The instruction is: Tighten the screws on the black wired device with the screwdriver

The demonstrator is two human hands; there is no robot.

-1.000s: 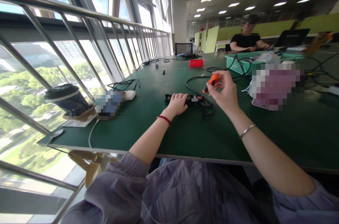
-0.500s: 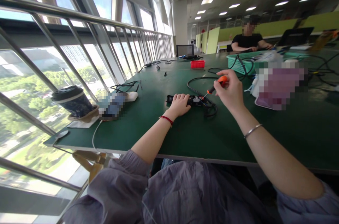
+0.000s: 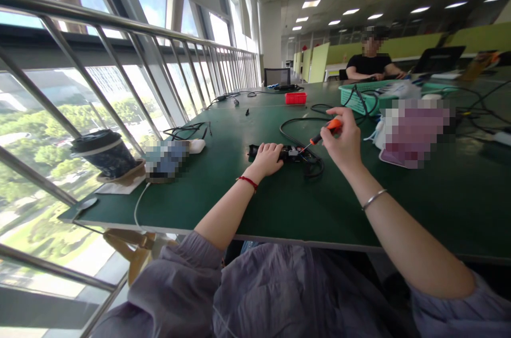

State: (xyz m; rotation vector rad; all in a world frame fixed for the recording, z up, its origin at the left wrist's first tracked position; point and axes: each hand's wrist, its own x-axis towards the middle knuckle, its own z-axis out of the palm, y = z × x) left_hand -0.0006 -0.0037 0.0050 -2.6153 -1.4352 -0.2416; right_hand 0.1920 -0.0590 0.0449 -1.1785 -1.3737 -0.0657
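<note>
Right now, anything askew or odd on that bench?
One thing: the cup at the table's left corner leans toward the railing instead of standing upright. Nothing looks spilled. The left hand pins the black device; the right hand holds the screwdriver to it.

**Around the green table**

A dark paper cup [image 3: 104, 153] sits by the railing [image 3: 120, 18], a white charger [image 3: 196, 145] just beyond it. Farther back: a red box [image 3: 296, 98], a green basket [image 3: 361, 96], and a seated person in black [image 3: 369, 63].

Bright window daylight, warped edges
</note>
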